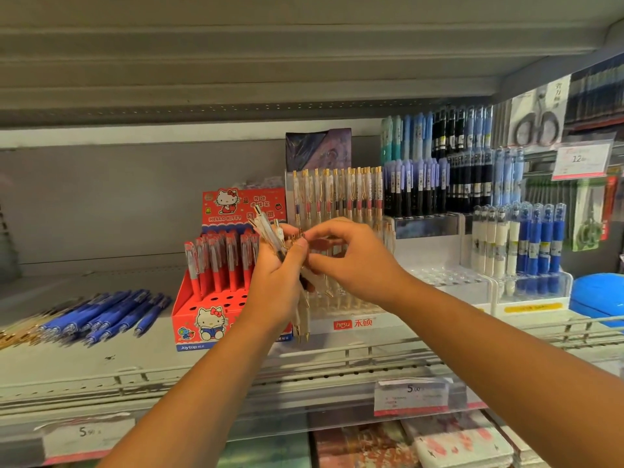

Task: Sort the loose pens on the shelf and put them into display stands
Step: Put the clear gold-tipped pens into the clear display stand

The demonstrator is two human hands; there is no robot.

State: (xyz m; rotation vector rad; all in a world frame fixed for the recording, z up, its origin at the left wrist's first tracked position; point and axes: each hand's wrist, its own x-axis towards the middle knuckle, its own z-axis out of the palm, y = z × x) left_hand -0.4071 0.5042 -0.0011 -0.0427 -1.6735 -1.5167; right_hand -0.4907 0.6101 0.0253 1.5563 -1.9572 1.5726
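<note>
My left hand (275, 278) grips a bundle of white pens with gold clips (300, 317), their tips pointing down below my palm. My right hand (351, 258) reaches into the top of that bundle, thumb and fingers pinching at one pen. Both hands hover in front of a clear display stand (358, 324) with a red label, which holds rows of the same white and gold pens (337, 190). Loose blue pens (111, 315) lie in a heap on the shelf at the left, with some gold-coloured pens (13, 334) beside them at the far left.
A red cartoon-cat stand (216, 305) with red pens stands left of the clear one. More stands of blue, black and white pens (526, 241) fill the right. A wire rail (371, 352) runs along the shelf front. Price tags (412, 396) hang below it. Scissors (537, 126) hang at upper right.
</note>
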